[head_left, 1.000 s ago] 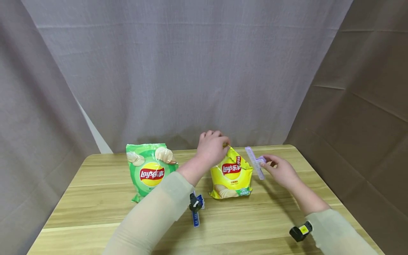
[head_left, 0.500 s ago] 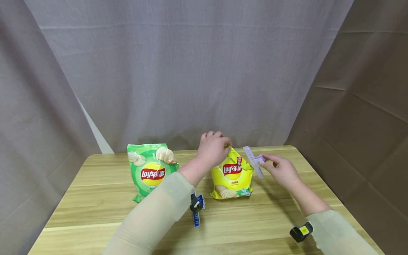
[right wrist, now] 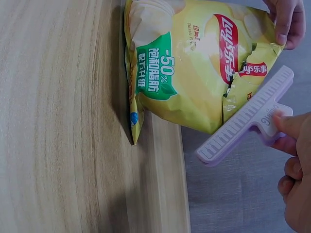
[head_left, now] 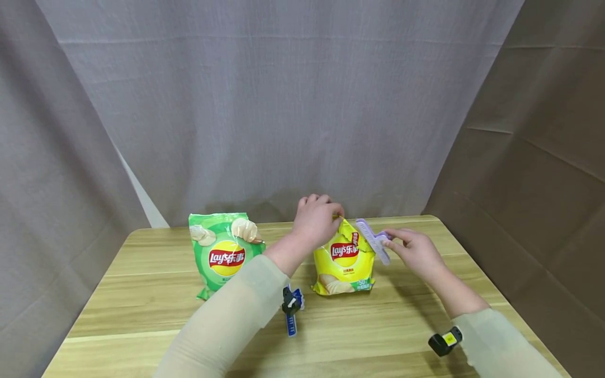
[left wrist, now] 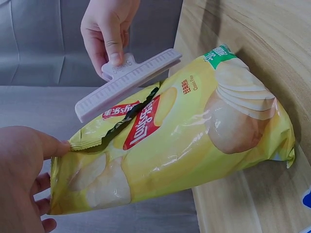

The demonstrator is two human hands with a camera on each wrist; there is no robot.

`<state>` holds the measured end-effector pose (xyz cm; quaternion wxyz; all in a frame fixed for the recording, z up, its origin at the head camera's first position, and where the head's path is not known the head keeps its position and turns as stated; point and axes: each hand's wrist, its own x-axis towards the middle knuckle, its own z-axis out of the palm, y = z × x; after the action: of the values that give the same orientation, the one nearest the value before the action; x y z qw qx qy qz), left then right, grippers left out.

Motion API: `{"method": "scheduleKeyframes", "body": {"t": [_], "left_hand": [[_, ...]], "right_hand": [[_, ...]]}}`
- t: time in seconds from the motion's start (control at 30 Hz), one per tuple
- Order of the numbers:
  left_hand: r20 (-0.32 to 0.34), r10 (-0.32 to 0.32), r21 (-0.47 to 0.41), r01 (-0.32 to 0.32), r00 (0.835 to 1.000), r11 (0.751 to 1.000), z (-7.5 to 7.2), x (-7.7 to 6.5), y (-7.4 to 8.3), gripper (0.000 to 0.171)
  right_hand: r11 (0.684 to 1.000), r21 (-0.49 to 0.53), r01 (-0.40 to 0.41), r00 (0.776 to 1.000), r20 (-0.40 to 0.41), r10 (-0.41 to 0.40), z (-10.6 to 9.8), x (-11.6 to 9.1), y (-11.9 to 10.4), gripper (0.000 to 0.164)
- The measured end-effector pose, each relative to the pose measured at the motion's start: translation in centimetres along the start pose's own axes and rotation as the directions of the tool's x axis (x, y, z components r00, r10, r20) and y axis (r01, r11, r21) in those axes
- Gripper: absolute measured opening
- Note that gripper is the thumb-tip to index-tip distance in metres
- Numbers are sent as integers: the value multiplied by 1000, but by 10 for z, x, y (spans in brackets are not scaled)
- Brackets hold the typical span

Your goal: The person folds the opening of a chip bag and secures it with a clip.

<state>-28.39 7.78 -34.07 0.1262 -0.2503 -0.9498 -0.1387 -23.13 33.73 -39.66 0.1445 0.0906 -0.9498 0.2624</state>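
Note:
A yellow chip bag (head_left: 344,265) stands on the table, its torn top edge folded over toward the front. My left hand (head_left: 317,220) pinches the bag's upper left corner between thumb and fingers, as the left wrist view (left wrist: 24,179) shows. My right hand (head_left: 418,252) pinches the handle of a lilac bag clip (head_left: 373,241) between thumb and forefinger. The clip's long ribbed bar is tilted and sits close beside the bag's torn right side. In the right wrist view the bar (right wrist: 248,116) overlaps the folded flap.
To the left a green chip bag (head_left: 227,257) stands on the wooden table (head_left: 123,294), partly behind my left sleeve. A blue bag clip (head_left: 291,323) lies in front of the yellow bag, partly hidden by the wrist camera. Grey curtains hang behind.
My right hand has brought the lilac clip slightly left, up to the yellow bag's side, and the bar has turned a little. My left hand keeps its hold on the corner.

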Motion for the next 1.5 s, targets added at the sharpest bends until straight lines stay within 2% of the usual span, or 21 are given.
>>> {"method": "scheduleKeyframes", "body": {"t": [0.23,0.73,1.13,1.3,1.5], "left_hand": [[7,5,-1,-5,1000,1000,-1,0,0,18],[-1,17,6,-17,1000,1000,0,0,2,19],[-11,11,4,-11,1000,1000,-1,0,2,19],[-14,5,-2,-5,1000,1000,-1,0,1,18],[-18,3,-19,-4,1000,1000,-1,0,2,18]], "right_hand": [[1000,-3,28,999,33,-28,0,2,-1,34],[994,-42,105,994,47,-103,-4,7,-2,32],[988,-93,124,990,85,-116,-6,10,-6,32],[987,-113,111,989,108,-98,-8,11,-8,32],[975,-157,157,986,84,-145,-6,12,-8,30]]}}
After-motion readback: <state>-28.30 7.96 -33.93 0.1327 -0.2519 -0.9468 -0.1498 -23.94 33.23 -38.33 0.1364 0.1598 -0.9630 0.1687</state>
